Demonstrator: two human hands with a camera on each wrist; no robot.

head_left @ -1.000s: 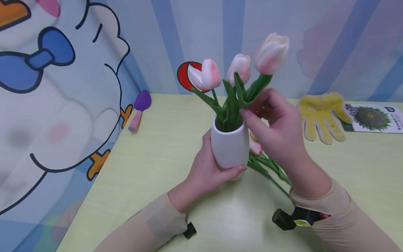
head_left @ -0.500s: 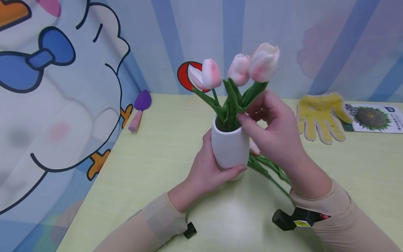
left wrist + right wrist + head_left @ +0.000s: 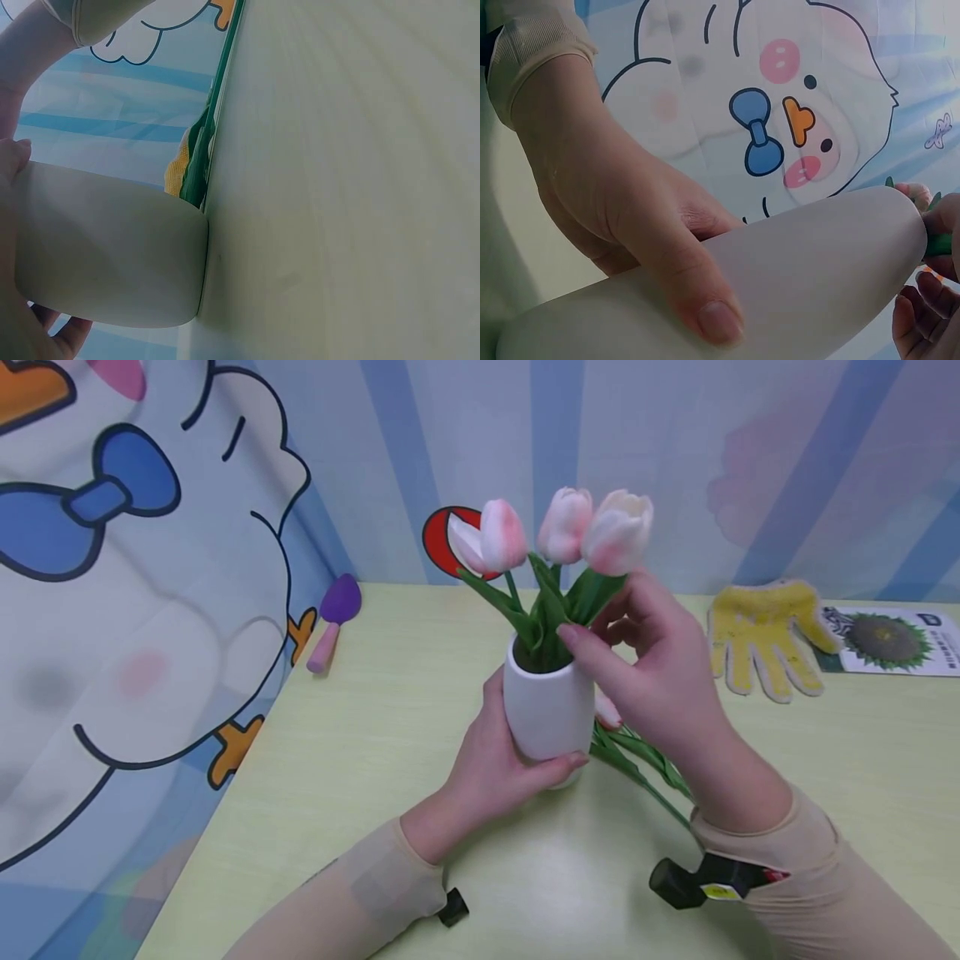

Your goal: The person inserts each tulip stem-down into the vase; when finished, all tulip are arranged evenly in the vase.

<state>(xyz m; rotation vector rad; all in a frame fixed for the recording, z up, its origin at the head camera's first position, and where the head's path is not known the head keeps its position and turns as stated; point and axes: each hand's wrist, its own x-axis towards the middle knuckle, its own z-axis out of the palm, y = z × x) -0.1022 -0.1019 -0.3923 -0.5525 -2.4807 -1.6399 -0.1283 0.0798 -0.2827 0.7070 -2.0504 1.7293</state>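
My left hand [image 3: 498,760] grips the vase [image 3: 547,714] short of the desk's far edge [image 3: 405,593], my right hand [image 3: 660,664] pinching 1 tulip [image 3: 618,531] beside blooms [image 3: 504,535] already in, loose stems [image 3: 649,754] alongside apparently left.

1. Head view: bright and even, with pale glare on the near bench [image 3: 573,864].
2. A soft-edged shadow lies beside the right sleeve [image 3: 802,860].
3. Left wrist view: dimmer; the vase [image 3: 112,247] looks grey.
4. Right wrist view: also dim, vase duller than backdrop [image 3: 705,150].
5. Packet [image 3: 892,639] print: too soft to read.
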